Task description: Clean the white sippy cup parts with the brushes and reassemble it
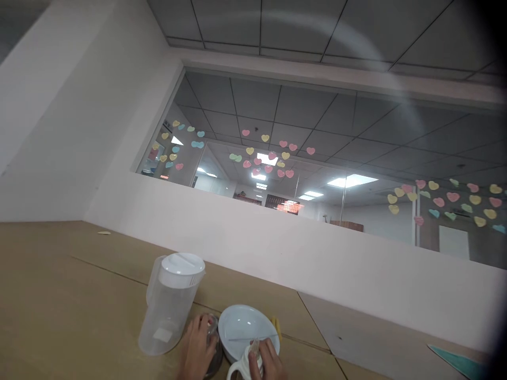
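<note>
At the bottom of the head view, my left hand [199, 344] has its fingers curled round a small see-through jar [215, 359] with a dark lower part. My right hand [269, 363] is closed at the top of a white container with a loop handle [237, 368]; a small translucent piece [254, 345] shows by the fingertips. The lower parts of both are cut off by the frame. Just beyond them, a white bowl [241, 319] lies between and ahead of my hands. To the left of my left hand stands a clear plastic pitcher [170, 306] with a white lid.
Something yellow [276, 326] peeks out behind the bowl's right side. The brown tabletop [71, 306] meets a white wall [237, 237] with a window above it, dotted with heart-shaped sticky notes [283, 143]. A teal triangular piece [455, 360] lies at the right.
</note>
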{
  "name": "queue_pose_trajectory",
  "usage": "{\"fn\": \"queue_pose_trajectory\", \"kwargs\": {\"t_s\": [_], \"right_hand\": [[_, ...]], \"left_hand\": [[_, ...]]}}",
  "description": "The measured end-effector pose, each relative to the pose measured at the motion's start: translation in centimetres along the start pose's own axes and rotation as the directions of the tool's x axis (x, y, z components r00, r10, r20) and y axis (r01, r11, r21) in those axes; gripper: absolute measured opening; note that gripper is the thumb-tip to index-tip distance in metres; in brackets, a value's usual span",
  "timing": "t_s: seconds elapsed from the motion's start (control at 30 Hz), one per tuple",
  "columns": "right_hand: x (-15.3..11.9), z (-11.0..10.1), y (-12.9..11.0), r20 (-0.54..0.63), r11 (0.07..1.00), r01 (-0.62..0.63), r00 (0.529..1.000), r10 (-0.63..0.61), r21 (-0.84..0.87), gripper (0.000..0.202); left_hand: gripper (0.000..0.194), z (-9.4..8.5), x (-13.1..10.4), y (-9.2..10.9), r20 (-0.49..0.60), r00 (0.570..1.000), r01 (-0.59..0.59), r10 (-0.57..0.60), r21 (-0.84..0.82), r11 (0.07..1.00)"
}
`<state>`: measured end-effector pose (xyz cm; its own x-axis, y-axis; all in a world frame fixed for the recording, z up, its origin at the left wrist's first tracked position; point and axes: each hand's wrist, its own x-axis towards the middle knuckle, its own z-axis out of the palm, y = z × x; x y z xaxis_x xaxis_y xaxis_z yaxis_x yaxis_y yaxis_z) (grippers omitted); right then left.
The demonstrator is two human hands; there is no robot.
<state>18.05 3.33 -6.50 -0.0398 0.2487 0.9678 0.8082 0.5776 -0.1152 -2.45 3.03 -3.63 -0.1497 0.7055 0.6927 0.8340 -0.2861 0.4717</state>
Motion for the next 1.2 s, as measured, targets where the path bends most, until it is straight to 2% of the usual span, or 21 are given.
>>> {"fn": "queue_pose_trajectory", "kwargs": {"t_s": [0.13, 0.23, 0.3, 0.37, 0.43, 0.5, 0.57, 0.83, 1.03, 1.2], "right_hand": [[0.0, -0.1, 0.0, 0.003, 1.000, -0.012, 1.000, 0.012, 0.001, 0.040], [0.1, -0.3, -0.3, 0.013, 1.000, -0.025, 1.000, 0.024, 0.008, 0.041], [0.3, -0.6, -0.7, 0.028, 0.999, -0.028, 0.999, 0.027, 0.028, 0.041], [0.6, -0.9, -1.0, 0.037, 0.999, -0.029, 0.999, 0.028, 0.044, 0.041], [0.8, -1.1, -1.2, 0.040, 0.998, -0.027, 0.999, 0.024, 0.056, 0.041], [0.9, -1.1, -1.3, 0.043, 0.998, -0.023, 0.999, 0.020, 0.063, 0.041], [0.9, -1.1, -1.3, 0.042, 0.998, -0.021, 0.999, 0.019, 0.060, 0.041], [1.2, -1.8, -1.8, 0.083, 0.987, -0.069, 0.995, 0.057, 0.148, 0.037], [1.6, -2.4, -2.1, 0.102, 0.993, -0.008, 0.995, -0.005, 0.120, 0.033], [1.6, -2.4, -2.2, 0.075, 0.995, -0.027, 0.997, 0.019, 0.096, 0.035]], "left_hand": [[0.023, -0.6, 0.2, 0.1, -0.155, 0.985, -0.094, 0.076, -0.111, 0.989], [0.025, -0.7, -0.1, 0.5, -0.279, 0.952, -0.177, 0.130, -0.152, 0.972], [0.027, -0.6, -0.6, 1.1, -0.330, 0.921, -0.268, 0.209, -0.143, 0.953], [0.027, -0.6, -1.3, 2.0, -0.343, 0.870, -0.413, 0.353, -0.117, 0.903], [0.024, -0.6, -2.1, 2.9, -0.372, 0.790, -0.554, 0.487, -0.094, 0.827], [0.022, -0.7, -2.6, 3.9, -0.409, 0.730, -0.630, 0.548, -0.091, 0.771], [0.022, -0.8, -3.0, 4.5, -0.410, 0.702, -0.670, 0.582, -0.104, 0.735], [0.024, 0.4, -2.9, 4.0, -0.410, 0.717, -0.668, 0.564, -0.175, 0.723], [0.026, 1.2, -3.3, 3.6, -0.362, 0.759, -0.635, 0.541, -0.230, 0.737], [0.026, 1.0, -3.5, 3.8, -0.341, 0.790, -0.598, 0.509, -0.251, 0.761]]}}
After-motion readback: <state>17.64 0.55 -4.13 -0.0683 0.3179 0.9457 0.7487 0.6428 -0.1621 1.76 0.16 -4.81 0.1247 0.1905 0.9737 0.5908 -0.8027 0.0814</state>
